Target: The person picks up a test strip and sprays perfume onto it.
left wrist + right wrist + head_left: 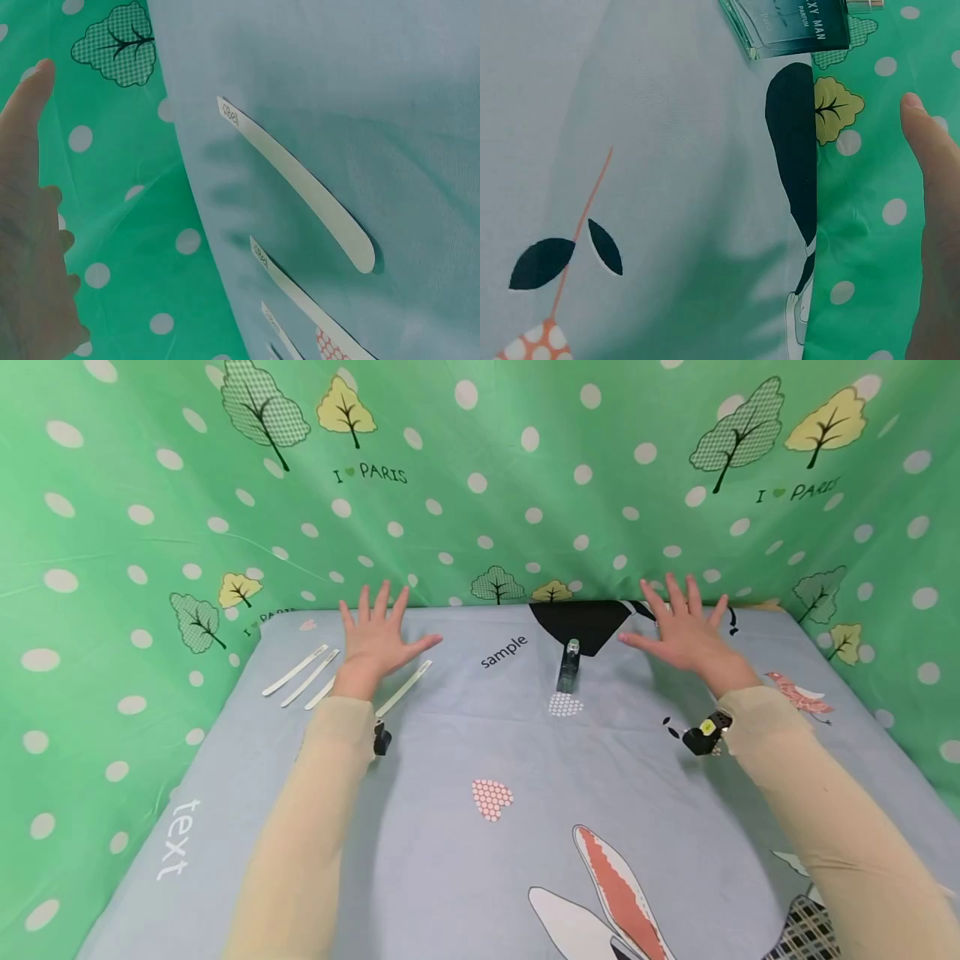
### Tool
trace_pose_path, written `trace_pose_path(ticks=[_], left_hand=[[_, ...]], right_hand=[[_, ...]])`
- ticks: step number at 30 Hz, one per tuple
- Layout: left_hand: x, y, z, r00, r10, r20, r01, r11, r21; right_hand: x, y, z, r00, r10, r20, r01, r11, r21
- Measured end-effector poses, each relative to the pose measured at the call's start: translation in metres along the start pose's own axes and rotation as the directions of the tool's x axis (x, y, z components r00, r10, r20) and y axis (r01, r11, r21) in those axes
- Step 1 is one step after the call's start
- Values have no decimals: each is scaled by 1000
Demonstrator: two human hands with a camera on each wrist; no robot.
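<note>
My left hand (377, 639) is held over the far left of the table with its fingers spread, holding nothing. Around and below it lie several slim white perfume test strips, three in a slanted row (295, 671) to its left and one strip (405, 688) to its right. Printed lettering marks the end of a strip (307, 184) in the left wrist view. On the far right, my right hand (686, 633) also has spread fingers and nothing in them. Between the hands, nearer the right one, a dark glass perfume bottle (569, 668) lies on the cloth; its label (814, 19) reads PARFUM.
A grey-blue printed cloth (450, 735) covers the table, with hearts, a rabbit and lettering on it. Green dotted curtain fabric (465, 460) rises along the table's back edge and both sides. A small dark camera (705, 735) is worn at the right wrist.
</note>
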State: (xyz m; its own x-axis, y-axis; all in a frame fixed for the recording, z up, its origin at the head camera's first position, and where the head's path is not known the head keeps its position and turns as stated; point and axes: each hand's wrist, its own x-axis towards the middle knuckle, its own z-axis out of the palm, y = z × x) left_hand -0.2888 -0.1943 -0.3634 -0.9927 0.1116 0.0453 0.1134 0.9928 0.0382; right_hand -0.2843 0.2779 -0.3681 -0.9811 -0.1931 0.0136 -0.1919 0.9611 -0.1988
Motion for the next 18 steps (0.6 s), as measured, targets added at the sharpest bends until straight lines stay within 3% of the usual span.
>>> trace_pose_path(ticks=[18], left_hand=[[-6,-13,1,1000,-23,16,23,1000,-14]], right_hand=[[-4,-1,7,1000,-28,-2,28,999,22]])
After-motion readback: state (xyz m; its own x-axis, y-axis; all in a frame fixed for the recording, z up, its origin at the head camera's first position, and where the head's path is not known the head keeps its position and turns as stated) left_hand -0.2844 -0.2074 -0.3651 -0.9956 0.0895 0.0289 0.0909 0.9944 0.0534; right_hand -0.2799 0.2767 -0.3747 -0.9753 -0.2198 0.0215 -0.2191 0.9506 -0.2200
